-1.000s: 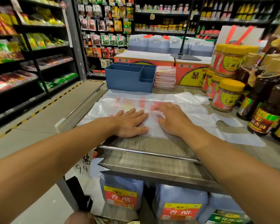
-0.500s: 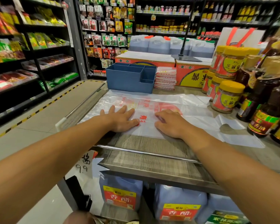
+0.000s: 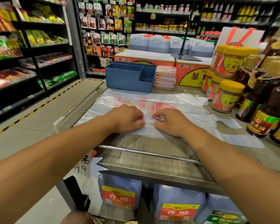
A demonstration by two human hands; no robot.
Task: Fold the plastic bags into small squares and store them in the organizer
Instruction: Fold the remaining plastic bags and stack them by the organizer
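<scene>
Two hands, left [image 3: 128, 118] and right [image 3: 170, 122], pinch one plastic bag [image 3: 192, 113] before one blue organizer [image 3: 129, 77].

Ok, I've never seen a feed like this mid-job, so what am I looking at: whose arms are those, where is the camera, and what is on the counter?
There is no machine here. The arms belong to a person, and the single camera sits on their head, looking forward and down, so the picture is their own view in a shop aisle.

A white plastic bag with red print lies spread flat on the wooden counter. The left hand and right hand rest on its near edge with fingers curled, pinching the plastic at the middle; that is their grip on it.

Behind the bag stands a blue organizer with compartments; what it holds cannot be seen from here. Beside it, to the right, is a stack of folded bags. Yellow-lidded jars and dark bottles stand along the right.
</scene>
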